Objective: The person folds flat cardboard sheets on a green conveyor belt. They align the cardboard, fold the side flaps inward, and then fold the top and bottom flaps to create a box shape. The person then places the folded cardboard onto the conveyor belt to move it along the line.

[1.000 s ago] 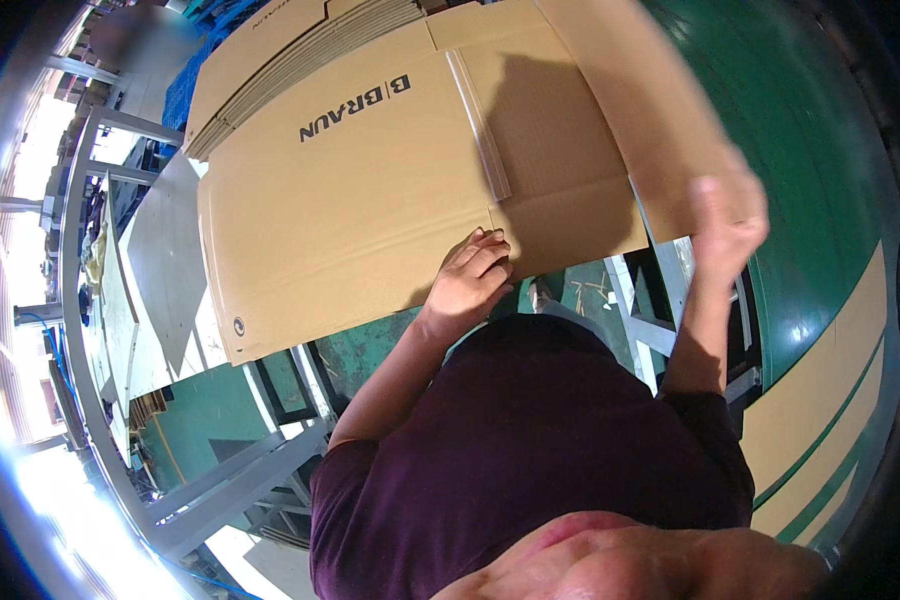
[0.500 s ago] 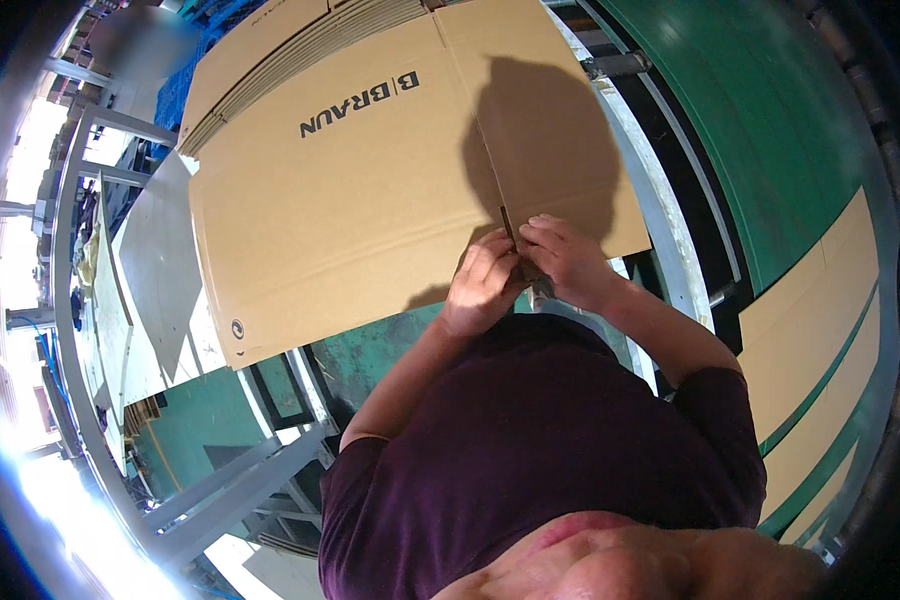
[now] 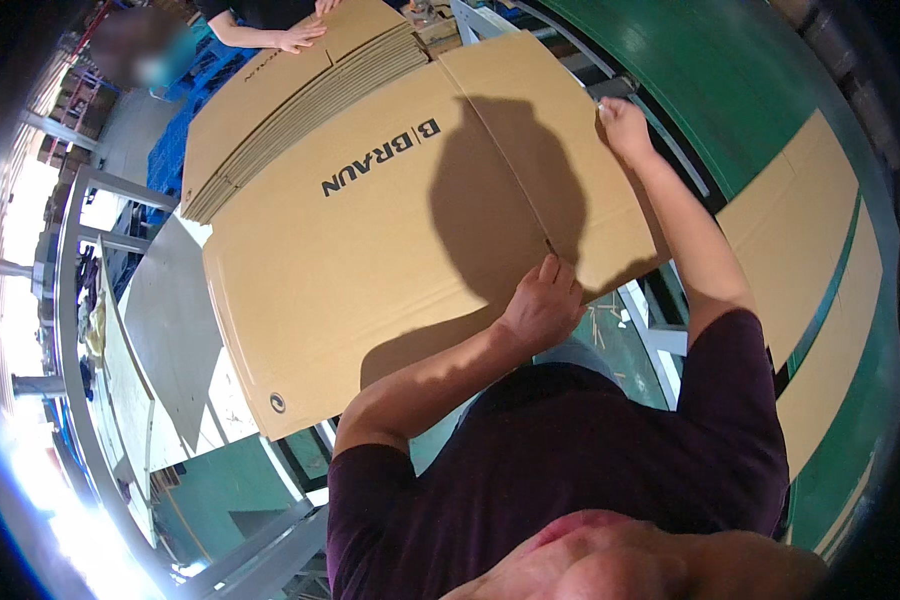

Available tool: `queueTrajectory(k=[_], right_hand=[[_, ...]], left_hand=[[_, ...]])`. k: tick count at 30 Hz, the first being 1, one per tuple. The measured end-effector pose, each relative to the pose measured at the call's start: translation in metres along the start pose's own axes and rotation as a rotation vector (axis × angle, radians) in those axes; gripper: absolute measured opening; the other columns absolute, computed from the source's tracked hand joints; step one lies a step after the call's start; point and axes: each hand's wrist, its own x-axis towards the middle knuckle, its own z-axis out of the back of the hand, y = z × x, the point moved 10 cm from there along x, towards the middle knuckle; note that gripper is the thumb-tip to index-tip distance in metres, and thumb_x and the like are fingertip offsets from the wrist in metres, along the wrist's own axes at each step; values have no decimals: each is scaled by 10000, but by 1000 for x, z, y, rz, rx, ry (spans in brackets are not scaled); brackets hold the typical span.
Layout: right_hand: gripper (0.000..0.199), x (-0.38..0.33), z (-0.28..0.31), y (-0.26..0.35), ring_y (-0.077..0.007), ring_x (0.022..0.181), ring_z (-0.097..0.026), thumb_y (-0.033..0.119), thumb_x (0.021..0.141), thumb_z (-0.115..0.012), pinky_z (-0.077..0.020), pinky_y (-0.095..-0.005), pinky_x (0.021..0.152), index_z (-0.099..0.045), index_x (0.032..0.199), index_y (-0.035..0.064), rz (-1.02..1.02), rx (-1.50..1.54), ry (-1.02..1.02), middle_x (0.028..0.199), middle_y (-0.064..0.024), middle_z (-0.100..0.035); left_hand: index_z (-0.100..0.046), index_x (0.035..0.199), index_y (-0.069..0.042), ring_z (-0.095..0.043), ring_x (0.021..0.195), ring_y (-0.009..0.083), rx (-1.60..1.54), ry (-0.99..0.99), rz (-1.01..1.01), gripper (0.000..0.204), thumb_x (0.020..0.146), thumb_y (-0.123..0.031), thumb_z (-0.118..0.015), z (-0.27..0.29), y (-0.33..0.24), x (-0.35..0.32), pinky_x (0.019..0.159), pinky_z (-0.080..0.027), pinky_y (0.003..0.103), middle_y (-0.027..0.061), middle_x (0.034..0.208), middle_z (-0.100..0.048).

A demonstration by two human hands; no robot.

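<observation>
Two hands work one large flattened cardboard box [image 3: 370,270], which lies spread across a stack of flat cartons [image 3: 300,100] in front of the person and fills the middle of the head view. The left hand [image 3: 540,305] rests on the near edge of the box where a fold line meets that edge, fingers curled down onto the board; whether they pinch the edge or only press it cannot be told. The right hand [image 3: 622,125] is stretched out to the far right corner of the flap, fingers bent over its edge in what looks like a loose grasp.

Half a second ago both hands were bunched together at the near end of the fold line. Since then the right arm has reached out along the flap's edge, while the left has stayed about where it was. The box also sits lower and wider in the picture than before.

At the top edge, a co-worker's hand [image 3: 295,38] lies flat on the stack of cartons; the rest of that person is cut off or blurred. The person's shadow darkens the board around the fold line. Beneath the box the support is hidden; only a grey metal frame [image 3: 80,250] shows at left, and a green floor [image 3: 740,70] at right.
</observation>
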Motion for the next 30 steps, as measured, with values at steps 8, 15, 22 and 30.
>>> queueTrajectory(k=[8,15,22,30], right_hand=[[407,51,-86,-14,-209,794,-615,387,950,-462,-479,-382,736,-624,1002,17,-903,513,434,952,-103,-654],[556,58,-64,33,-356,1083,-558,529,930,-299,-437,-454,892,-637,1090,117,-561,-526,194,1135,-165,-610],[523,37,-67,36,-366,991,-599,484,932,-322,-460,-474,852,-600,1053,58,-522,-498,147,1050,-217,-627],[580,-57,-6,30,-361,975,-601,522,865,-470,-474,-442,830,-550,1144,19,-346,-361,219,1056,-206,-620]], left_hand=[[-577,850,-70,-479,876,260,-221,-59,-43,316,660,-302,-677,0,28,23,741,-384,397,108,914,-500],[-586,924,-55,-455,885,231,-232,-5,10,320,679,-258,-628,-33,43,29,709,-350,354,85,907,-489],[-591,903,-83,-482,930,263,-290,-90,-5,319,648,-257,-675,-18,43,15,759,-362,402,89,965,-507],[-604,921,-87,-512,932,284,-10,-223,-83,403,632,-334,-737,-10,27,11,777,-397,453,71,949,-543]])
